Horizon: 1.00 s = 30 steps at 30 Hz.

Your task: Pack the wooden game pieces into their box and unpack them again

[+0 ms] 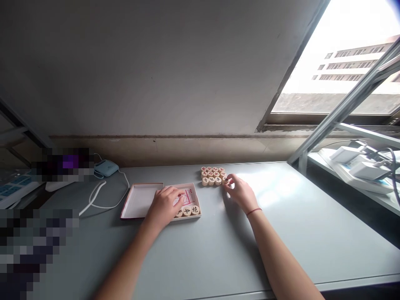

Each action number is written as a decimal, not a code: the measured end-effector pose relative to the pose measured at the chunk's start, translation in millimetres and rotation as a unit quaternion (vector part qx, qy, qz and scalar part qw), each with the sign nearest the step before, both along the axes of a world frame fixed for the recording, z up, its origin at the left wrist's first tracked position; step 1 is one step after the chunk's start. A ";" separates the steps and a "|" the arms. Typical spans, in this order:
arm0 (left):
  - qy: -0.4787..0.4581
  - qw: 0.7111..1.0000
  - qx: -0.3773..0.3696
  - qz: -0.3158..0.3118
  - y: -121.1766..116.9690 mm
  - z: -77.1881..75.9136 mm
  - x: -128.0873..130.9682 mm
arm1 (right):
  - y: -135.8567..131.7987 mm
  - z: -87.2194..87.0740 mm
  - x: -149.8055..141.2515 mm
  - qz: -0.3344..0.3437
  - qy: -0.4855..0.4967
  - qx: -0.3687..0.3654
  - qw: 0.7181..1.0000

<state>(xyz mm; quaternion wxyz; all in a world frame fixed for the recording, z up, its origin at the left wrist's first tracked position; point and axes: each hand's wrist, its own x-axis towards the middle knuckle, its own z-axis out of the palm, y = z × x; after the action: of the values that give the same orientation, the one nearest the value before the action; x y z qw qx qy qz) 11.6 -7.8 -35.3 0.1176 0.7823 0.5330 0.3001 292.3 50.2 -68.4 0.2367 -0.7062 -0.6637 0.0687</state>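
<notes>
Round wooden Chinese chess pieces stand close together in rows near the back of the table. At the right end of the front row, my right hand pinches one chess piece between thumb and fingers. My left hand rests over a shallow white box, its thumb and forefinger apart and nothing visible between them. Along the box's front side lie a few pieces with dark characters, partly covered by the left hand. Joined to the box on its left is the open lid, white inside.
A light blue device with a white cable lies at the left. Power strips sit at the far left. On the right, a metal shelf frame holds white adapters and cables. A wall closes off the back.
</notes>
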 end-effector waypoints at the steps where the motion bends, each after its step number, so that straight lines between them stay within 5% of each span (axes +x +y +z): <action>1: 0.010 1.000 -0.009 0.005 0.5 3.9 -5.7 | -0.9 2.4 -1.5 -0.007 -0.004 0.011 1.000; 6: 0.018 0.993 -0.115 0.009 -3.2 24.1 -31.4 | -13.7 18.9 -29.8 0.091 0.079 0.062 0.991; 11: 0.053 0.977 -0.205 0.014 -9.9 29.8 -36.4 | -34.4 21.9 -73.4 0.288 0.135 -0.035 0.947; 20: 0.077 0.972 -0.223 0.012 -13.1 31.2 -34.4 | -38.4 10.6 -85.7 0.283 0.091 -0.043 0.954; 24: -0.001 0.976 -0.214 0.034 -8.9 32.5 -29.4 | -42.6 16.4 -87.1 0.274 0.152 0.038 0.949; 30: -0.205 0.945 -0.256 -0.014 -6.6 17.8 -2.1 | -58.3 28.1 -102.6 0.395 0.165 0.193 0.883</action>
<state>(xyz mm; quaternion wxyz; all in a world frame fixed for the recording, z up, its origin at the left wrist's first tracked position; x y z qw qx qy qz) 9.5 -14.4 -17.5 0.4245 0.6551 0.5451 0.3059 189.6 -8.2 -40.3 0.4272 -0.3043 -0.8394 0.1427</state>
